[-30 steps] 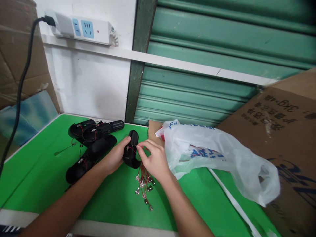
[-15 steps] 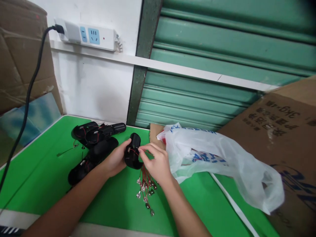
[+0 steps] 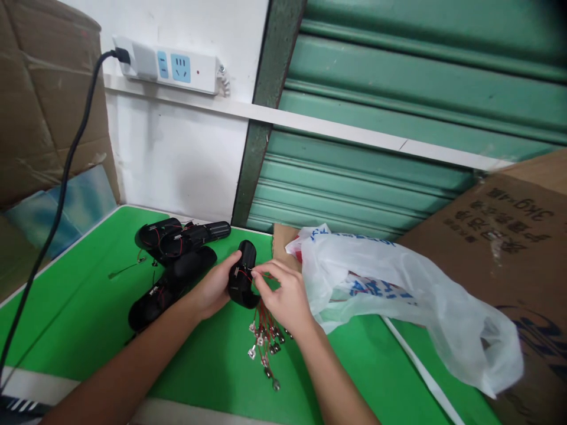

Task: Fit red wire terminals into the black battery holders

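My left hand (image 3: 213, 290) is closed around a black plastic housing (image 3: 243, 251), its hollow inside facing up. A small white connector and thin red wire (image 3: 252, 275) show inside it. At the housing's right edge, the thumb and fingertips of my right hand (image 3: 286, 296) pinch that wire; its end is too small to make out. Below the right hand, a bunch of red wires (image 3: 262, 319) with small round metal contacts (image 3: 252, 352) lies on the green table (image 3: 208, 366). Several more black housings (image 3: 190, 265), some with red wires, are piled left of my left hand.
A white plastic bag (image 3: 398, 277) lies to the right, beside a large cardboard box (image 3: 487, 224). Another carton (image 3: 57, 100) stands at the left, near a black cable (image 3: 73, 147) plugged into a power strip (image 3: 204, 74). A green shutter (image 3: 376, 106) rises behind.
The whole view has shifted slightly, so things sit a little farther right in the picture. Both hands keep their hold at the housing, with hardly any visible movement.
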The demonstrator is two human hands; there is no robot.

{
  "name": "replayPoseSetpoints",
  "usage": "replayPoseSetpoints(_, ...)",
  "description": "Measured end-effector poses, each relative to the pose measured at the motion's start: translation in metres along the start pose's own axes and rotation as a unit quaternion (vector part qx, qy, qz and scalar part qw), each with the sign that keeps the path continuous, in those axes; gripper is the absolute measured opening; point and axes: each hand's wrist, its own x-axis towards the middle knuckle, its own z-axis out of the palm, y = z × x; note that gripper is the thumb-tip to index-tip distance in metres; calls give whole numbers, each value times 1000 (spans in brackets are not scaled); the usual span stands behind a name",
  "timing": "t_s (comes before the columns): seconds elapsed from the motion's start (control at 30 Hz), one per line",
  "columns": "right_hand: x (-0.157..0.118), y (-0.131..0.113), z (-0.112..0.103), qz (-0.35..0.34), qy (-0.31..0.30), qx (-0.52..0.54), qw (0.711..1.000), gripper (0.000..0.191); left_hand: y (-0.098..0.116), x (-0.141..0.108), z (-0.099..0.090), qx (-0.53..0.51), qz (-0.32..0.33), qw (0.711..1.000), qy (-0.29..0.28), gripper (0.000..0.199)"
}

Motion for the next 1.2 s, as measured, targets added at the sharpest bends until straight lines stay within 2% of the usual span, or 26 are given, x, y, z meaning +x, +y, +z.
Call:
replayPoseSetpoints(0.1,1,0,-2,17,-21,6,1000,15,-2,0,0,9,29,999,-11,33)
replayPoseSetpoints(0.3,1,-2,-2,32,-35,15,999,16,-6,1,-1,40,90,995,-36,54)
replayPoseSetpoints(0.57,0,1,-1,20,-53,11,998,16,-10,3,-2,98,140,985,-30,46)
replayPoseSetpoints(0.83,1,0,-7,-30,8,-52,998,15,-3,2,-1,48,98,994,-8,47)
replayPoseSetpoints(1.07,1,0,-8,-33,-50,-82,995,15,-3,1,2,58,107,993,-13,42)
replayPoseSetpoints(1.2,0,-1,-6,-37,-54,-109,992,16,-4,0,4,65,116,991,-22,43)
